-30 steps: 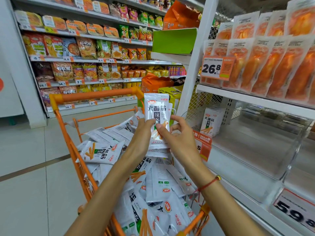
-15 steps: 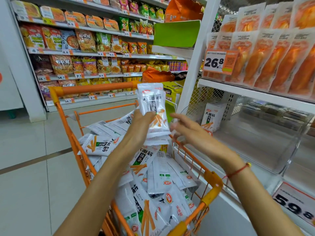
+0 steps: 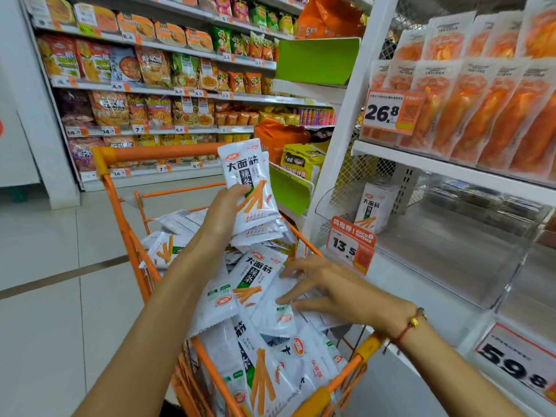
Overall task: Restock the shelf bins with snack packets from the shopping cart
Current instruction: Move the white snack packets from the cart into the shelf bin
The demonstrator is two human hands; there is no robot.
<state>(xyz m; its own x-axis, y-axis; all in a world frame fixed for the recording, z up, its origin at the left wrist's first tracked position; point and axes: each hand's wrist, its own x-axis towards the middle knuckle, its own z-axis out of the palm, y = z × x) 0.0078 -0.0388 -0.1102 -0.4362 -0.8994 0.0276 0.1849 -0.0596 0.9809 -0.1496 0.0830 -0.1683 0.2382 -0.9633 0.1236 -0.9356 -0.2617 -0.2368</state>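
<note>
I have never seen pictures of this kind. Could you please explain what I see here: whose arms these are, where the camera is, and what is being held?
There is no machine here. The arms belong to a person who wears a wide camera on the head, so you look forward and down as that person does.

The left hand holds up a small stack of white snack packets. The right hand reaches down with spread fingers onto the loose packets piled in the orange cart.

To the right is a white shelf. Its clear bin is almost bare; one same-looking packet stands at its back. An orange tag on its front reads 13.5. Above hang orange packs.
</note>
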